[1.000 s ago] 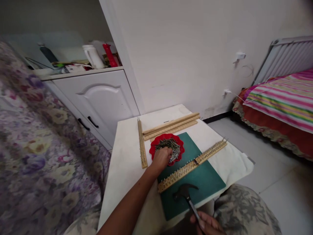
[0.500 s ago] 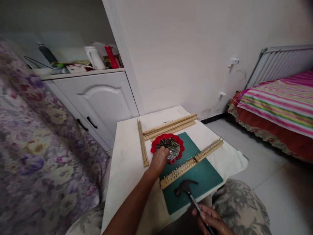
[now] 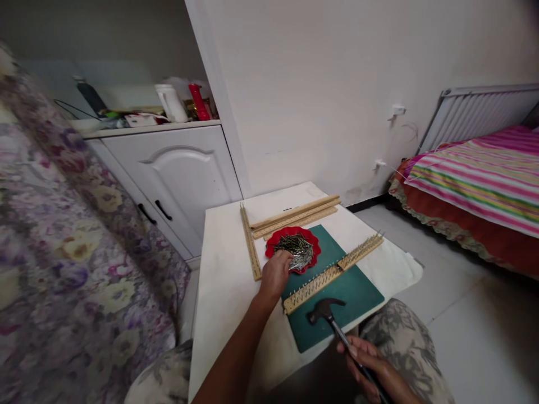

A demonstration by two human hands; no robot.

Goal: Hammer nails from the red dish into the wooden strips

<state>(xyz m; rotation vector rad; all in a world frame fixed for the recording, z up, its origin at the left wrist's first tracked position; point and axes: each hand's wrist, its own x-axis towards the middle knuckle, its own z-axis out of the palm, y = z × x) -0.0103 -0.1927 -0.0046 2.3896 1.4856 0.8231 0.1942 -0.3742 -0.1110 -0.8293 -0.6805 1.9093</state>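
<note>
My left hand [image 3: 277,273] reaches over the near left rim of a red scalloped bowl [image 3: 269,247] heaped with loose nails [image 3: 300,250]. Its fingers are bent together at the nails, and what lies between the fingertips is hidden. My right hand [image 3: 365,360] is wrapped round the handle of a claw hammer [image 3: 326,310], whose head is above the near part of a green mat [image 3: 362,294]. Across that mat lies a wooden strip [image 3: 314,290] with rows of nails standing up from it. The bowl rests partly on the mat's far left corner.
More wooden strips [image 3: 295,213] lie at the back of the white-covered table [image 3: 227,314], and a narrow one [image 3: 251,244] lies left of the bowl. A white cabinet [image 3: 189,174] and flowered curtain [image 3: 109,235] are at left, a bed [image 3: 475,179] at right.
The camera view has shifted slightly, so everything sits a little differently in the picture. My left hand stays at the nails in the bowl; my right hand still holds the hammer.
</note>
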